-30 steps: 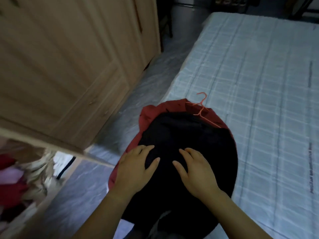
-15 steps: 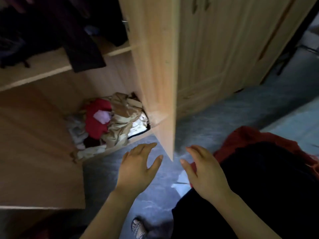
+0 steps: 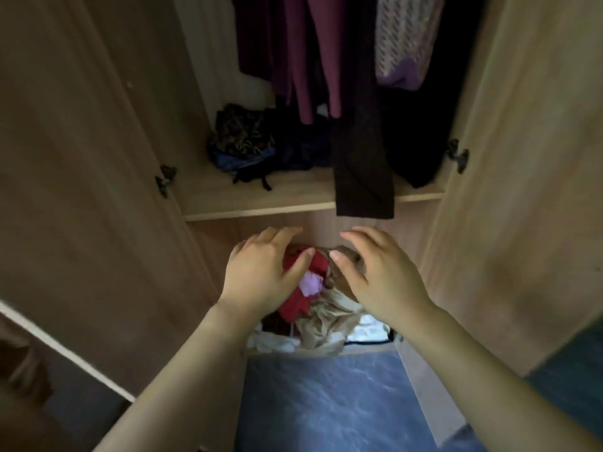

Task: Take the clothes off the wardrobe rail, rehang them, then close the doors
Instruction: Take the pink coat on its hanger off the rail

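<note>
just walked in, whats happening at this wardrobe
A person faces the open light wooden wardrobe, its two doors swung wide. The left hand and right hand are empty, fingers relaxed, held out in front of a jumbled heap of red, beige and white clothes in the bottom compartment. The maroon and dark hanging garments drape above the wooden shelf. Nothing is being gripped.
</note>
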Motion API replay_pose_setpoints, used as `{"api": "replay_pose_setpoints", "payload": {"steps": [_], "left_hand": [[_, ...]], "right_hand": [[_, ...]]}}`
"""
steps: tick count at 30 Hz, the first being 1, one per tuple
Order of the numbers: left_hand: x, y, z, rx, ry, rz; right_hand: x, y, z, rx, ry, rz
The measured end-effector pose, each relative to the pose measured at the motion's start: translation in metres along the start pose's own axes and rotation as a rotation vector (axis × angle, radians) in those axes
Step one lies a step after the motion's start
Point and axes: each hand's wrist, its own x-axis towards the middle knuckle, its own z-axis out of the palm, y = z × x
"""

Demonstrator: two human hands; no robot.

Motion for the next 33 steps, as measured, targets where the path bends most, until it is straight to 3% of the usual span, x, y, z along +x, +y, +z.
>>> {"api": "replay_pose_setpoints", "payload": {"steps": [12,25,33], "left_hand": [[0.240,-0.059,-0.073,0.028,0.293,0.106],[0.517,-0.083,-0.178,-0.024,0.534,0.201],[0.631,-0.093,-0.236,-0.138,0.706,0.336]], "right_hand": [[0.281,-0.009,-0.008,-0.053,0.179,-0.294],[0.602,-0.030,-0.116,-0.253,0.571,-0.631],[0.713,-0.051,-0.180,-0.509,0.780,-0.486]]}}
